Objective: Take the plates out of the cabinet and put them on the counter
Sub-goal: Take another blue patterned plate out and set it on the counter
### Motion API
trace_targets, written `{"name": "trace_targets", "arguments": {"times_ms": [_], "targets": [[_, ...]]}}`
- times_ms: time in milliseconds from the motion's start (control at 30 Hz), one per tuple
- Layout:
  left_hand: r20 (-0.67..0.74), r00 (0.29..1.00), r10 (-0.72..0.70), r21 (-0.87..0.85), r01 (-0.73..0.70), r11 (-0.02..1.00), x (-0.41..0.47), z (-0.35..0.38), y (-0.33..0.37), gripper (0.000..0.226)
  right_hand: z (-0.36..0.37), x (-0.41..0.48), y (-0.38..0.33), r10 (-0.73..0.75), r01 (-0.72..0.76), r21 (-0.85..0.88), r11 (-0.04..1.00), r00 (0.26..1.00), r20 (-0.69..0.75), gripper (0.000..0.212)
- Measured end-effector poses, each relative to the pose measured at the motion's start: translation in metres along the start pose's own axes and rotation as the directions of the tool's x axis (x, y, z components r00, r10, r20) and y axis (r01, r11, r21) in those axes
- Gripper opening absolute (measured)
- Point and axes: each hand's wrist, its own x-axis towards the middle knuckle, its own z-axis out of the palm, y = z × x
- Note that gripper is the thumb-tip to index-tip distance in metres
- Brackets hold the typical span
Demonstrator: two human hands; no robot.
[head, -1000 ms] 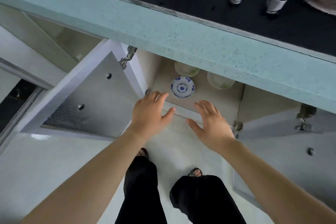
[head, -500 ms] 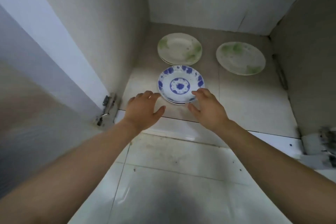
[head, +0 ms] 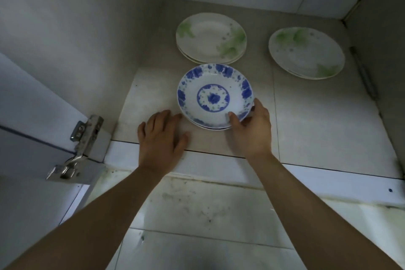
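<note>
A blue-and-white patterned plate (head: 214,96) tops a small stack near the front of the cabinet floor (head: 317,120). My right hand (head: 249,129) grips its near right rim, thumb on top and fingers around the edge. My left hand (head: 162,138) lies flat and open on the cabinet floor just left of the stack, fingertips close to the rim. Behind stand a stack of white plates with green leaves (head: 211,37) and another green-leaf stack (head: 306,51) at the back right.
Cabinet walls close in on the left (head: 76,39), back and right. An open door with a metal hinge (head: 83,138) juts out at the left. A white sill (head: 219,166) edges the cabinet front, with tiled floor (head: 208,226) below.
My view dropped from above the counter into the cabinet. Both hands reached in; my right hand has closed on the blue plate's rim and my left has settled flat beside it.
</note>
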Motion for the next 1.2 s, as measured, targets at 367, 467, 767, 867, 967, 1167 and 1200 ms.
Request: {"name": "trace_targets", "arguments": {"times_ms": [367,467,767,867,967,1167,1200], "targets": [[0.009,1.0,0.015,-0.06,-0.014,0.998,-0.007,-0.003,-0.002,0.051,-0.002,-0.018,0.007,0.023,-0.015,0.12,0.993,0.998,-0.066,0.043],[0.032,0.998,0.051,-0.043,-0.05,0.998,-0.01,-0.004,-0.003,0.051,-0.023,-0.038,0.011,0.052,-0.046,0.131,0.99,0.998,-0.043,0.044],[0.171,0.978,0.116,0.045,-0.125,0.991,-0.027,-0.014,-0.007,0.06,-0.065,-0.052,0.023,0.139,-0.138,-0.024,0.99,0.989,0.047,0.048],[0.187,0.974,0.126,0.043,-0.136,0.99,-0.024,-0.026,-0.002,0.06,-0.065,-0.043,0.024,0.147,-0.144,-0.057,0.988,0.987,0.064,0.043],[0.153,0.967,0.203,0.009,-0.206,0.978,-0.019,-0.038,0.008,0.056,-0.071,-0.051,0.027,0.171,-0.167,-0.069,0.984,0.983,0.062,0.044],[0.127,0.977,0.172,-0.153,-0.153,0.976,-0.019,-0.048,0.055,0.052,-0.092,-0.073,0.04,0.186,-0.182,-0.083,0.98,0.981,0.051,0.045],[0.151,0.976,0.157,-0.174,-0.13,0.976,-0.02,-0.045,0.063,0.053,-0.094,-0.074,0.041,0.185,-0.18,-0.077,0.981,0.981,0.06,0.044]]}}
